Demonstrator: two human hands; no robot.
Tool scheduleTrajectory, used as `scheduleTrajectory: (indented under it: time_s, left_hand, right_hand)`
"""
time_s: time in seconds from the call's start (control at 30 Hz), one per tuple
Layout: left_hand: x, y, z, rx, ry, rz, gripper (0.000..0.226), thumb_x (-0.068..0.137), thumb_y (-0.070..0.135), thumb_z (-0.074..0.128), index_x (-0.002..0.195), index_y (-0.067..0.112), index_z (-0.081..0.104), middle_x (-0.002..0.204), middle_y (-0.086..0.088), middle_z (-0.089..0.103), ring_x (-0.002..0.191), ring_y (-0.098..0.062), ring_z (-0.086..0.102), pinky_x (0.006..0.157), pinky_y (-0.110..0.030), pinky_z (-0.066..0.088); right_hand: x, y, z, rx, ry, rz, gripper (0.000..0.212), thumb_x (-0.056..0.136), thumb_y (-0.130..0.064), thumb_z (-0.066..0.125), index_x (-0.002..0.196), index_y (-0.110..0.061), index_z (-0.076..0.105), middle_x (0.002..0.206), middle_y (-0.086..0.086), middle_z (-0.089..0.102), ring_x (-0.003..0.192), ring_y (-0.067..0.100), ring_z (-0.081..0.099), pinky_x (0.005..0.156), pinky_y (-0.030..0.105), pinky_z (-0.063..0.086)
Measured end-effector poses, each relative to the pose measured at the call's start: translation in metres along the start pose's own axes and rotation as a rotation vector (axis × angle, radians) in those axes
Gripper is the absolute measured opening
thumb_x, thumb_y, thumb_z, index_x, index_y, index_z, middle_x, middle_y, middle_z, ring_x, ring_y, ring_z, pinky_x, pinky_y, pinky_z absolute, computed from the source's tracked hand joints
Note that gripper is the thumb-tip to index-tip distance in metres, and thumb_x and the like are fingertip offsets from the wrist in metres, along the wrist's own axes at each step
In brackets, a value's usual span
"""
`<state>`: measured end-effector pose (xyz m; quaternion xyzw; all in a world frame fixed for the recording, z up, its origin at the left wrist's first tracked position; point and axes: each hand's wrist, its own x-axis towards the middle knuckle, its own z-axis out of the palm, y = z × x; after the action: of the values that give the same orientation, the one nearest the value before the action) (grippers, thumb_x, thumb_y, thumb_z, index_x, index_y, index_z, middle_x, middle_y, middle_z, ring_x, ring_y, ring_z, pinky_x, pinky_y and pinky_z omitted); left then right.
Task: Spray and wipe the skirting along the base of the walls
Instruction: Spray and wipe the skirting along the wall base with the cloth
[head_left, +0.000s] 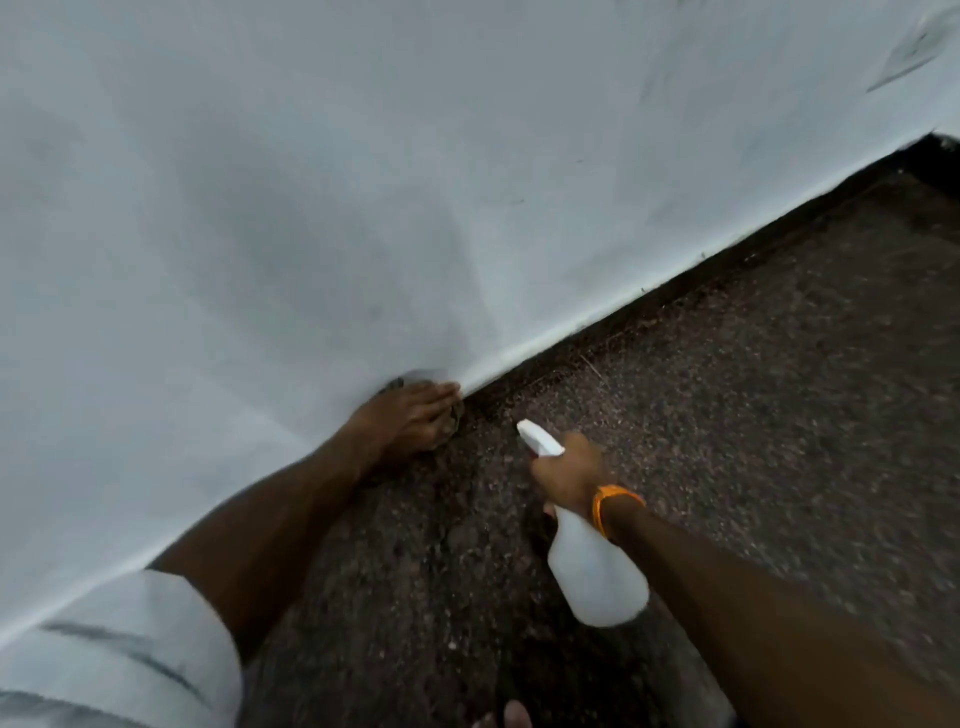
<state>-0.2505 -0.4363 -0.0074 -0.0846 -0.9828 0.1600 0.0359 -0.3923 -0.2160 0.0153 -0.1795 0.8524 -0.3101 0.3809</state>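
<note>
Running along the foot of the wall (363, 182), the skirting (545, 340) is a narrow, smooth white strip meeting the dark speckled stone floor (753, 389). Left hand (410, 418), fingers flat, presses a dull crumpled cloth (396, 385) against it. Right hand (566, 467), with an orange wristband (608, 501), grips a frosted white plastic spray bottle (597, 571), nozzle towards the skirting.

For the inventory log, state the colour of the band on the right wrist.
Orange wristband, clearest in the head view.
</note>
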Motion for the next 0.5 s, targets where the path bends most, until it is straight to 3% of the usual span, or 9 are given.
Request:
scheduleTrajectory:
  time_s: [0.1,0.2,0.3,0.4,0.5]
  left_hand:
    - [-0.028,-0.004,-0.031,-0.008,-0.038,-0.016,0.034,0.091,0.014,0.051,0.122,0.006,0.063,0.137,-0.014,0.056,0.127,-0.029,0.054,0.092,-0.052,0.052]
    - [-0.049,-0.003,-0.036,-0.018,-0.006,-0.125,0.044,0.095,0.016,0.032,0.123,0.001,0.062,0.136,-0.017,0.057,0.125,-0.032,0.055,0.09,-0.054,0.051]
    - [-0.06,0.01,-0.017,0.044,0.024,-0.108,0.043,0.091,0.01,0.034,0.116,0.001,0.068,0.131,-0.016,0.061,0.122,-0.029,0.058,0.095,-0.049,0.052]
    - [-0.061,0.025,0.007,0.114,0.026,-0.019,0.04,0.089,0.007,0.038,0.111,0.003,0.072,0.128,-0.014,0.063,0.119,-0.024,0.061,0.098,-0.038,0.049]
    - [-0.055,0.035,0.026,0.108,-0.013,0.02,0.036,0.094,0.009,0.041,0.114,0.001,0.07,0.131,-0.014,0.061,0.123,-0.025,0.058,0.101,-0.038,0.05]
  right_hand:
    - [-0.023,-0.012,0.005,0.064,-0.026,0.047,0.016,0.086,-0.017,0.06,0.1,-0.011,0.054,0.096,0.015,0.064,0.064,0.029,0.067,0.037,0.024,0.046]
    - [-0.021,-0.018,0.02,0.117,0.021,0.081,0.018,0.085,-0.017,0.06,0.099,-0.006,0.058,0.082,0.013,0.065,0.053,0.03,0.068,0.038,0.027,0.049]
    - [-0.01,-0.03,0.034,0.166,0.014,0.08,0.026,0.079,-0.011,0.059,0.1,0.003,0.065,0.078,0.019,0.069,0.038,0.025,0.063,0.034,0.023,0.045]
    - [-0.012,-0.031,0.046,0.125,0.005,0.065,0.025,0.076,-0.011,0.059,0.094,0.003,0.069,0.067,0.018,0.069,0.038,0.026,0.064,0.036,0.024,0.046]
    - [-0.011,-0.026,0.049,0.103,-0.002,0.074,0.025,0.078,-0.013,0.06,0.097,0.002,0.065,0.065,0.013,0.068,0.038,0.023,0.064,0.037,0.024,0.048]
